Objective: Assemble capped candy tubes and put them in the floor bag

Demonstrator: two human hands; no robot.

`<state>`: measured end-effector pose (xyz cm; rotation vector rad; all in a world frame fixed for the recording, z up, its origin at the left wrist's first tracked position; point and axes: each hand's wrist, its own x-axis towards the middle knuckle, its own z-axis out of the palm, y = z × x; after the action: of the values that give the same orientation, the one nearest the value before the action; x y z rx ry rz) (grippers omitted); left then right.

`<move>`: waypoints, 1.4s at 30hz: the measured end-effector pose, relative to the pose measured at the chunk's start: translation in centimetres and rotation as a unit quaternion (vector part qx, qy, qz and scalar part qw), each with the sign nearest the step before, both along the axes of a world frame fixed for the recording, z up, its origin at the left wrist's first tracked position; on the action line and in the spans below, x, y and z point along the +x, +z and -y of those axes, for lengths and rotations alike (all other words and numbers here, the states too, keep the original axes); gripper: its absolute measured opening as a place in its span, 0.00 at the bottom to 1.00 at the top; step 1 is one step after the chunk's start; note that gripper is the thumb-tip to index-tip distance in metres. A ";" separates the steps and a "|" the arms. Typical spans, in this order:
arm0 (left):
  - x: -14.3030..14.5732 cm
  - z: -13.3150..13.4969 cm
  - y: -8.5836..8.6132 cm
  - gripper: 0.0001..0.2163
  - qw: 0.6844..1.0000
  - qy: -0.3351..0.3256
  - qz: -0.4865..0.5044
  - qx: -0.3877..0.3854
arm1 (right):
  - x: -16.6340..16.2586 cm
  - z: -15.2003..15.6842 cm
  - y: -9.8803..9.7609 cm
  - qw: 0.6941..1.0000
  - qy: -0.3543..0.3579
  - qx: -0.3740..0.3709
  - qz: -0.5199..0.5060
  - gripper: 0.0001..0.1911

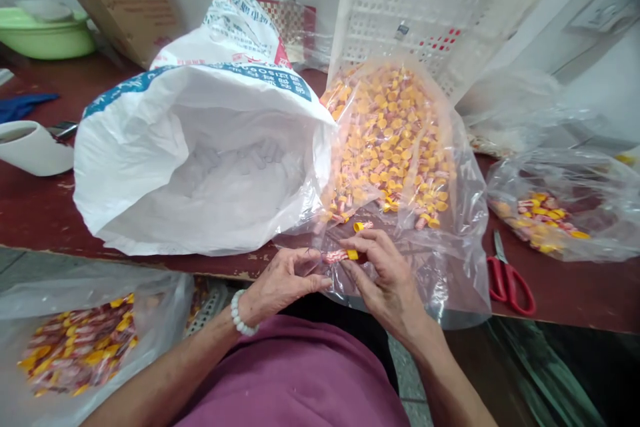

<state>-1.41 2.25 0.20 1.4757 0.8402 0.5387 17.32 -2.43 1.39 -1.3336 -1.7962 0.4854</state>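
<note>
Far left, a green basin sits near a printed cardboard box. Closer in, here's 1 white cup, something blue just behind it! Swing right along the dark red table: a white perforated crate stands tall at the back, and 1 pair of red-handled scissors lies with handles toward the near edge.

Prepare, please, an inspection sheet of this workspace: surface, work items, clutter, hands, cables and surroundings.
Surface: dark red table, front edge worn.
Work items: yellow-ended striped piece in hand; open white sack; clear bag of similar pieces.
Clutter: red-handled scissors, white cup.
Hands: right hand grips the yellow end; left hand is at the striped end, contact unclear.
Cables: nothing seen.
Surroundings: green basin, cardboard box, white perforated crate.
</note>
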 end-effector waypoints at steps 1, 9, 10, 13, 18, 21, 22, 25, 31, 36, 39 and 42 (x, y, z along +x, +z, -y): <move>0.0 0.0 0.0 0.11 1.000 -0.002 0.006 0.011 | -0.3 0.2 0.3 1.000 0.017 0.005 0.011 0.12; -0.2 0.3 -0.1 0.09 0.999 0.016 0.021 -0.038 | -0.9 0.4 0.1 0.999 -0.008 -0.006 0.036 0.23; -0.3 0.3 -0.1 0.10 0.998 0.013 0.023 -0.055 | -1.1 0.5 -0.1 0.999 -0.005 -0.002 0.047 0.24; -0.1 0.7 -0.2 0.13 0.989 0.002 0.067 -0.136 | -1.8 0.7 -1.0 0.994 0.028 0.022 0.104 0.33; 0.8 1.2 -0.7 0.15 0.962 0.048 0.137 -0.231 | -2.3 0.7 -2.2 0.991 0.040 0.024 0.123 0.34; 0.8 1.0 -1.1 0.15 0.953 0.036 0.137 -0.269 | -2.5 0.7 -2.4 0.991 0.055 0.027 0.117 0.32; 0.7 0.9 -1.3 0.14 0.950 0.030 0.135 -0.281 | -2.6 0.6 -2.4 0.992 0.053 0.029 0.107 0.32; 0.4 0.5 -1.6 0.13 0.948 0.027 0.141 -0.286 | -2.8 0.5 -2.3 0.996 0.050 0.017 0.069 0.31; 0.0 0.5 -1.3 0.11 0.947 0.041 0.178 -0.264 | 0.6 -1.7 -3.2 0.993 -0.072 0.008 0.091 0.20; 0.0 0.4 -0.9 0.16 0.949 0.047 0.163 -0.267 | 5.0 -4.5 -6.4 0.978 -0.109 -0.004 0.180 0.12; 0.1 0.4 -1.0 0.17 0.954 0.043 0.155 -0.253 | 5.6 -4.8 -6.8 0.981 -0.131 0.006 0.141 0.11; 0.4 0.4 -1.2 0.16 0.962 0.031 0.143 -0.231 | 3.9 -3.7 -5.2 0.982 -0.176 0.015 0.061 0.12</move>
<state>-0.97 1.88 -0.97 0.9214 0.7228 0.5432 21.27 1.28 -3.82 -1.6475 -1.6063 0.1875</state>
